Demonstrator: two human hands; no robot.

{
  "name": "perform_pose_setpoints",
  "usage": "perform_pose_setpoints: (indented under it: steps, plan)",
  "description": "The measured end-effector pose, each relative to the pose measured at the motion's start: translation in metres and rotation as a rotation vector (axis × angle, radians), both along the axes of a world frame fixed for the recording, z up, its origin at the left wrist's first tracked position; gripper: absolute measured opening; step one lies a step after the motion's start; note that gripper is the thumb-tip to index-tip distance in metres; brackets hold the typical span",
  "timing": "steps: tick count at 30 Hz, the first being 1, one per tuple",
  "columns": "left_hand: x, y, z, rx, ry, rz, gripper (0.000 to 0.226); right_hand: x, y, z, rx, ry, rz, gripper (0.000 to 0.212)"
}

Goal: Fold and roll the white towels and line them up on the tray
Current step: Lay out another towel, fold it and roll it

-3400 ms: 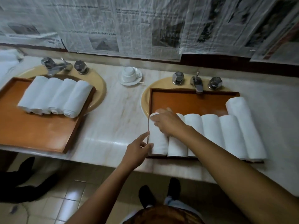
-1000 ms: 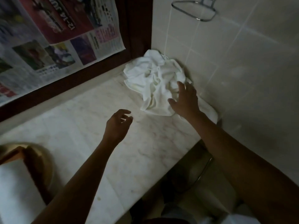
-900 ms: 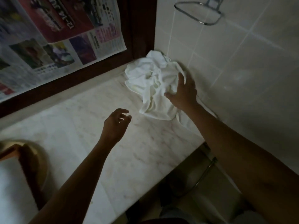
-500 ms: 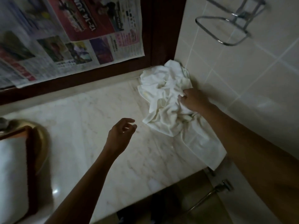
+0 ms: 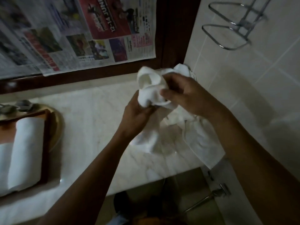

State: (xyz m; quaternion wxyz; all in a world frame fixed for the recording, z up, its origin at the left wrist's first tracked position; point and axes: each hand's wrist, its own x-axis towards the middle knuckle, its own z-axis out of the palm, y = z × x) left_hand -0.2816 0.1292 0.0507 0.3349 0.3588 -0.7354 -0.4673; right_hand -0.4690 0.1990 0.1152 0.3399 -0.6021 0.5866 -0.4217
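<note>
Both hands grip a crumpled, soft white cloth towel (image 5: 150, 88) above the pale veined marble counter (image 5: 90, 124): left hand (image 5: 138, 114) beneath, right hand (image 5: 183, 93) pinching its top. Its limp tail trails onto the stone by the tiled wall (image 5: 243, 88). A smooth rolled white towel (image 5: 26, 150) lies in the brown wooden tray (image 5: 46, 143) far left.

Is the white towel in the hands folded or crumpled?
Crumpled. The towel bunches in lumps between the left hand and right hand, its tail trailing across the counter.

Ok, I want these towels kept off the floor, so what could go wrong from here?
The white cloth trails past the counter edge below the right hand; pulling the bunched towel up may drag it off. With the towel crumpled between that and the left hand, rolling it unflattened may look lumpy beside the rolled towels on the tray.
</note>
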Motion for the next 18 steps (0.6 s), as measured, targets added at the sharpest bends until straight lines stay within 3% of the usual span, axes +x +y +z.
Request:
perform_pose_setpoints:
  steps: [2,4,6,8,10,12,15,18]
  plan:
    - [0.023,0.001,0.010,0.167,0.122,0.085,0.037,-0.011,0.001,-0.010,0.037,-0.191,0.044,0.063]
    - [0.049,0.001,0.017,0.380,0.283,0.105,0.031,-0.012,0.002,-0.033,0.197,-0.143,0.060,0.089]
    - [0.074,0.003,0.021,0.507,0.341,0.104,0.034,0.009,0.006,-0.060,0.339,-0.041,0.133,0.102]
    - [0.094,0.008,0.020,0.525,0.297,0.064,0.038,0.048,0.008,-0.074,0.376,-0.117,0.258,0.098]
    - [0.112,0.014,0.013,0.473,0.200,0.051,0.038,0.089,0.009,-0.079,0.339,-0.266,0.327,0.075]
    - [0.130,0.020,0.006,0.360,0.073,0.135,0.035,0.119,0.008,-0.085,0.301,-0.341,0.205,0.052]
    - [0.165,0.032,-0.001,0.269,-0.140,0.261,0.046,0.143,0.010,-0.097,0.312,-0.330,0.074,0.054]
    - [0.202,0.045,-0.013,0.422,-0.115,0.184,0.052,0.161,0.020,-0.102,0.240,-0.144,0.089,0.057]
